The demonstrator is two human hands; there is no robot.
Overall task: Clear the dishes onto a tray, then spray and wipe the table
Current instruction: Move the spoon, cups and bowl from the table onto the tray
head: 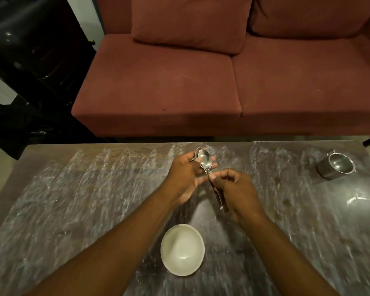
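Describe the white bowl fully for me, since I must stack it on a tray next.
The white bowl is round, plain and glossy, ceramic or melamine by its look. It stands upright and looks empty on the dark marbled table, near the person's edge, between the two forearms. Neither the left hand nor the right hand touches it; both are busy with the spoons farther out. Motion blur softens its rim.

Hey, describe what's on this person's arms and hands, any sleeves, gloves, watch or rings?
Both forearms are bare as far as the frame shows, with no sleeves in view. The left hand and right hand wear no gloves. No watch, bracelet or ring is visible, though motion blur could hide something small.
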